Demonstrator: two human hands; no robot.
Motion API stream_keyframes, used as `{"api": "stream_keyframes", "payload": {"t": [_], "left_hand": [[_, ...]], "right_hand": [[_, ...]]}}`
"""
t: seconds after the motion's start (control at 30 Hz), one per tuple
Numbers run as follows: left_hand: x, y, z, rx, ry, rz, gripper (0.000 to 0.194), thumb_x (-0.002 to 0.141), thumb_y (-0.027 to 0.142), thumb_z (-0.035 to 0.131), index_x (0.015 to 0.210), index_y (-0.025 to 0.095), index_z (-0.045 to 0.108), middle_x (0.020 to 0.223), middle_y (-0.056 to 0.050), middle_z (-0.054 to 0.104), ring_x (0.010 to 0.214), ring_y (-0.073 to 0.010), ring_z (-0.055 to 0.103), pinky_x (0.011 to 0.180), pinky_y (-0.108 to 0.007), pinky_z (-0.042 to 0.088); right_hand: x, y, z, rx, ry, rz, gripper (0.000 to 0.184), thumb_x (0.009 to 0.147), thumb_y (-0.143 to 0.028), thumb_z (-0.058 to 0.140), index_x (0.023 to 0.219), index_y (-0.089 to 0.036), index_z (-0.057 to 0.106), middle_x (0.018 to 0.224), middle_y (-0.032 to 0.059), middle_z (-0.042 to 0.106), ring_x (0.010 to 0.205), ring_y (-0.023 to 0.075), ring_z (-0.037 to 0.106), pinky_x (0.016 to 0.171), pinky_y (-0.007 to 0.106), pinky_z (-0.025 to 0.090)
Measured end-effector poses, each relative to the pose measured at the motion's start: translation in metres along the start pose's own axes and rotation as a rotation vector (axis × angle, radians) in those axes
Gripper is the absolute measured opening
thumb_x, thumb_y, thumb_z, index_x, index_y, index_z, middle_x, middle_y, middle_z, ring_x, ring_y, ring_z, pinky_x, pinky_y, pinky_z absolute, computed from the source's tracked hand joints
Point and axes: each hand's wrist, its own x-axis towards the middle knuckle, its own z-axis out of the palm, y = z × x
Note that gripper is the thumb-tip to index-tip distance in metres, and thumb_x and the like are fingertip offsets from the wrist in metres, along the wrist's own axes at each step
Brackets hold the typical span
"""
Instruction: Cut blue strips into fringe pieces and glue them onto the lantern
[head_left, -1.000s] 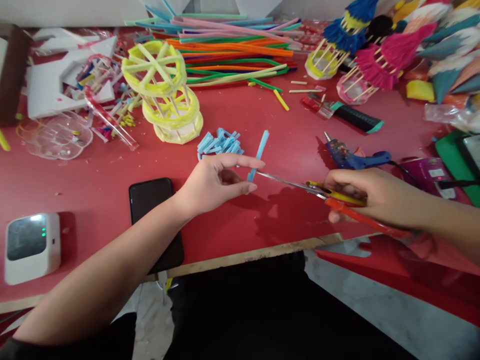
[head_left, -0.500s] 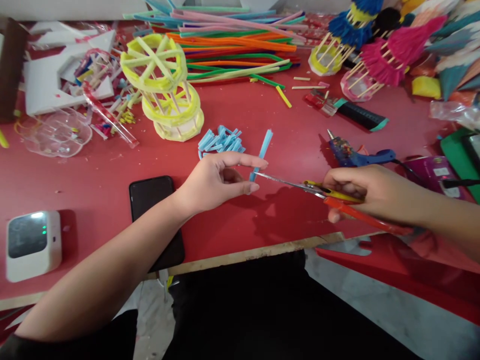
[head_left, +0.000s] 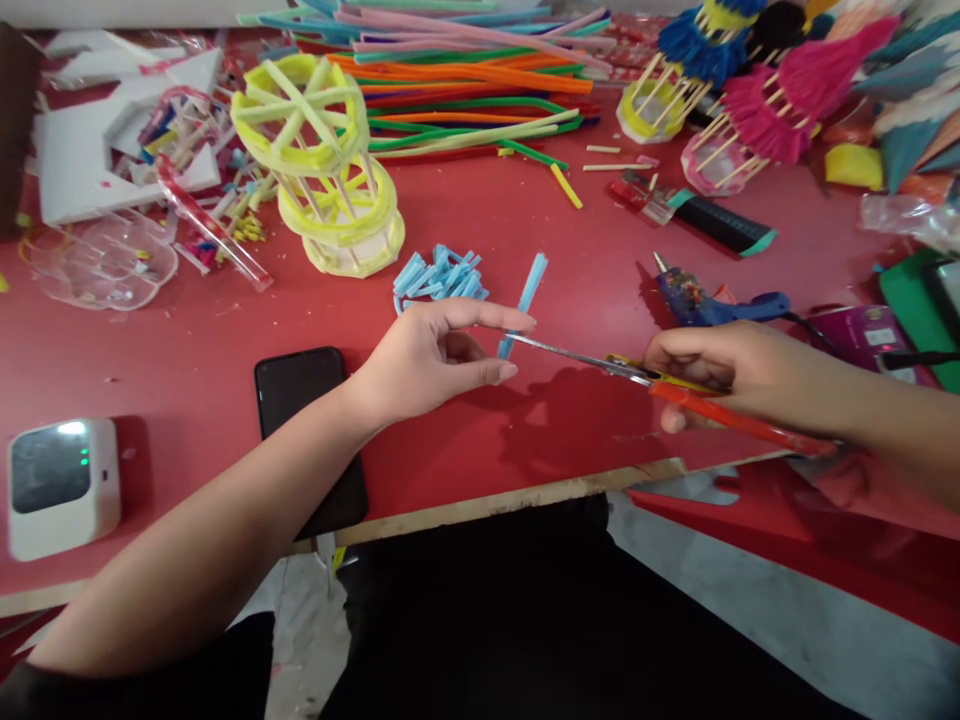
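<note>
Through the head view, I have the left hand [head_left: 431, 360] partly curled, index finger and thumb slightly parted at the lower end of a blue strip [head_left: 531, 285]; its exact grip there is hidden from me. The right hand [head_left: 724, 365] is closed around the scissors [head_left: 673, 393], whose tips reach that end from three o'clock; I can't tell how far the blades are parted. Taking the strip as my clock centre, the pile of blue pieces [head_left: 442, 275] lies at ten, so I judge plenty of cutting is done, with this length left to finish. The red desk [head_left: 450, 450] is busy: yellow frame [head_left: 311, 163] at ten, bundle of fuzzy sticks [head_left: 465, 75] near twelve, pink ruffled model [head_left: 791, 115] toward two, glue gun [head_left: 705, 300] at three, phone [head_left: 300, 390] at eight, partly under the left forearm. Past the desk's near edge, between four and five, I see pale floor [head_left: 712, 575].
</note>
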Motion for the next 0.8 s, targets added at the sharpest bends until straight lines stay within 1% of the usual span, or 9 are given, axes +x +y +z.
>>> {"api": "stream_keyframes", "payload": {"t": [0.07,0.13,0.3,0.4,0.47,0.57,0.7,0.73,0.8], "left_hand": [[0.000,0.000,0.001,-0.002,-0.002,-0.003,0.043,0.077,0.016,0.084,0.119,0.019,0.081,0.066,0.000,0.073,0.056,-0.0113,0.067,0.048,-0.017,0.045],[0.001,0.000,0.001,-0.002,0.004,-0.003,0.041,0.077,0.016,0.084,0.118,0.018,0.082,0.066,0.000,0.073,0.056,-0.0108,0.067,0.047,-0.017,0.045],[0.001,-0.001,0.001,-0.007,0.000,-0.010,0.041,0.078,0.018,0.084,0.119,0.019,0.081,0.071,-0.001,0.076,0.061,-0.0126,0.071,0.053,-0.018,0.050],[0.001,-0.001,0.001,-0.001,0.010,0.000,0.041,0.077,0.017,0.085,0.118,0.019,0.082,0.072,-0.001,0.076,0.058,-0.0111,0.068,0.050,-0.018,0.048],[0.001,-0.001,0.002,-0.003,0.017,0.004,0.040,0.076,0.016,0.086,0.116,0.019,0.082,0.074,0.000,0.076,0.058,-0.0100,0.067,0.048,-0.017,0.046],[0.001,-0.001,0.002,-0.010,0.017,0.000,0.040,0.076,0.016,0.086,0.115,0.019,0.082,0.077,-0.001,0.078,0.061,-0.0113,0.070,0.052,-0.018,0.049],[0.001,-0.001,0.002,0.016,0.002,-0.007,0.041,0.077,0.017,0.085,0.118,0.018,0.082,0.073,-0.001,0.077,0.063,-0.0128,0.072,0.054,-0.018,0.051],[0.001,-0.001,0.002,0.021,-0.005,-0.009,0.042,0.078,0.018,0.084,0.119,0.018,0.082,0.071,-0.001,0.076,0.063,-0.0129,0.072,0.054,-0.018,0.050],[0.000,-0.001,0.002,0.022,-0.012,-0.010,0.043,0.079,0.018,0.084,0.122,0.018,0.081,0.070,-0.002,0.076,0.062,-0.0130,0.071,0.053,-0.019,0.050]], "right_hand": [[0.001,-0.001,-0.004,0.050,-0.079,0.046,0.061,0.067,-0.079,0.074,0.080,-0.024,0.053,0.067,0.0013,0.069,0.070,0.0227,0.062,0.068,0.035,0.041],[0.001,-0.002,-0.008,0.065,-0.103,0.061,0.059,0.066,-0.076,0.076,0.080,-0.023,0.053,0.067,0.0011,0.068,0.071,0.0231,0.062,0.070,0.036,0.040],[0.000,-0.005,-0.007,0.050,-0.071,0.041,0.061,0.065,-0.078,0.077,0.079,-0.023,0.053,0.066,-0.0007,0.065,0.069,0.0205,0.059,0.070,0.035,0.039],[0.003,-0.003,-0.005,0.029,-0.048,0.006,0.063,0.064,-0.081,0.078,0.078,-0.024,0.054,0.064,-0.0017,0.062,0.068,0.0191,0.058,0.068,0.034,0.040],[0.007,0.002,-0.003,0.012,-0.034,-0.031,0.066,0.063,-0.084,0.077,0.075,-0.024,0.054,0.061,-0.0024,0.059,0.063,0.0171,0.054,0.064,0.033,0.040],[0.011,0.010,-0.002,-0.041,-0.021,-0.071,0.070,0.063,-0.091,0.071,0.070,-0.024,0.055,0.056,-0.0030,0.053,0.058,0.0144,0.045,0.057,0.032,0.036],[0.014,0.017,-0.003,-0.195,0.034,-0.121,0.078,0.063,-0.102,0.057,0.059,-0.024,0.051,0.053,-0.0048,0.036,0.054,0.0121,0.031,0.052,0.031,0.026],[0.014,0.017,-0.003,-0.230,0.050,-0.148,0.080,0.064,-0.104,0.052,0.056,-0.024,0.049,0.053,-0.0044,0.036,0.053,0.0121,0.031,0.052,0.032,0.025],[0.014,0.017,-0.004,-0.278,0.071,-0.201,0.083,0.067,-0.106,0.044,0.054,-0.024,0.049,0.053,-0.0026,0.040,0.053,0.0129,0.036,0.051,0.032,0.026]]}}
